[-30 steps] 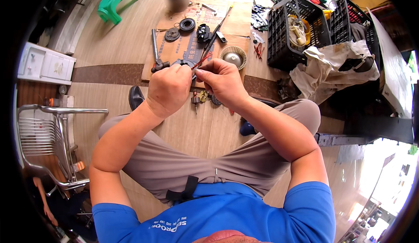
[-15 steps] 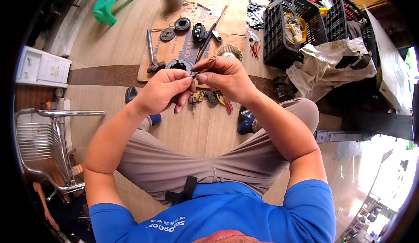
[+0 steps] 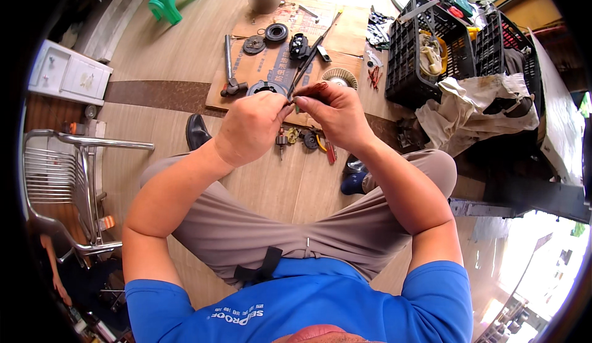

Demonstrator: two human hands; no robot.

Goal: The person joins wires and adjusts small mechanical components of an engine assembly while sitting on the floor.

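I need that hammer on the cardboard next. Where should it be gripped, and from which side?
Probably grip the hammer mid-handle, coming from above. It lies flat on the cardboard sheet, head toward the person, with the shaft bare along its length and the round black part close beside the head.

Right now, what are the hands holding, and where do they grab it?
Both hands pinch one small dark part between their fingertips: the left hand at its left end, the right hand at its reddish right end. What it is cannot be told.

Small reddish-brown part, pinched between both hands above the cardboard sheet, details unclear.
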